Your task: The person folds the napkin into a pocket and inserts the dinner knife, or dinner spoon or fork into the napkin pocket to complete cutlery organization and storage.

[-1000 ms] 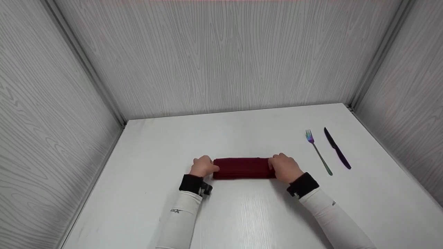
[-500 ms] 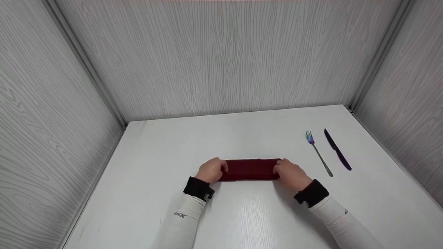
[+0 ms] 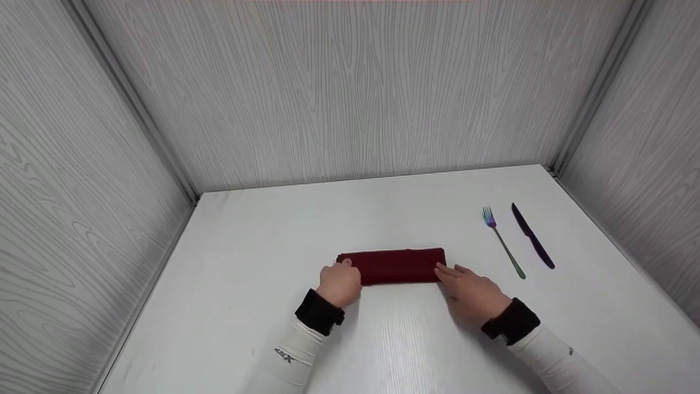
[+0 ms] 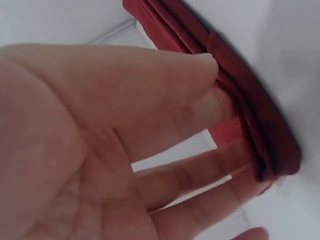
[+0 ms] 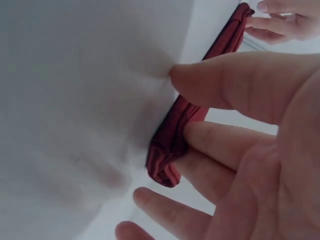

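Note:
A dark red folded cloth lies as a flat strip on the white table, its layered folds visible in both wrist views. My left hand is at its left end. In the left wrist view the fingers stretch out to the cloth, and the thumb tip lies at its folded edge. At the right end is my right hand, fingers extended and two fingertips touching the cloth. The right wrist view shows its thumb stretched out beside the fold, with the ring and little fingers past the cloth's end.
To the right of the cloth lies a fork with an iridescent head and greenish handle. Beside it is a dark purple knife. Grey wood-grain panels enclose the back and both sides of the white table.
Both hands have shifted toward the front of the table. The left hand uncovers the cloth's left end; the right hand's fingers have straightened from their grip. The cloth's right end shows farther right than at first.

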The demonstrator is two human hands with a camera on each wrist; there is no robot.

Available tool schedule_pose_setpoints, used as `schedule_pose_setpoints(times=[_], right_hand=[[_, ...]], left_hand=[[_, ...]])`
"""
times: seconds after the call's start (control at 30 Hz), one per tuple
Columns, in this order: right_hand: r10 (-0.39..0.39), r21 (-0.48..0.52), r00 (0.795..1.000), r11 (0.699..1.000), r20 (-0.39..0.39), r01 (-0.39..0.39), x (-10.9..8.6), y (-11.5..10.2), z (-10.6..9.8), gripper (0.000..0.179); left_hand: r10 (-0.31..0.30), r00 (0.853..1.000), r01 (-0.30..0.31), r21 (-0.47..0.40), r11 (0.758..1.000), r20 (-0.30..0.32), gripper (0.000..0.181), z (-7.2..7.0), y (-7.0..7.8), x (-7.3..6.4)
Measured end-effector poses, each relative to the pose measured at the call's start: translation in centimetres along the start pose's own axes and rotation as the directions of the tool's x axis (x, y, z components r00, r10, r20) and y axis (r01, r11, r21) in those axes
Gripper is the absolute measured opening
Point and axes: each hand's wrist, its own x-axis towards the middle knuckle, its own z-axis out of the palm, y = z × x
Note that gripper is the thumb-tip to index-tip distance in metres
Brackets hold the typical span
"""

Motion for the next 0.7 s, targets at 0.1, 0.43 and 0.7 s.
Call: schedule_pose_setpoints(times=[0.1,0.43,0.7], right_hand=[[0.028,0.005,1.000,1.000,-0.004,-0.028,0.9,0.7,-0.1,0.054],[0.099,0.030,0.995,0.995,0.034,-0.100,3.1,1.5,-1.0,0.047],[0.182,0.040,0.983,0.982,0.027,-0.183,5.3,0.1,-2.6,0.023]], left_hand=[[-0.023,0.999,0.023,0.010,1.000,-0.032,0.016,0.3,0.4,0.6],[-0.107,0.992,0.104,-0.050,0.993,-0.061,0.011,0.4,1.3,2.9],[-0.135,0.982,0.126,-0.074,0.989,-0.133,0.005,0.2,1.1,4.1]])
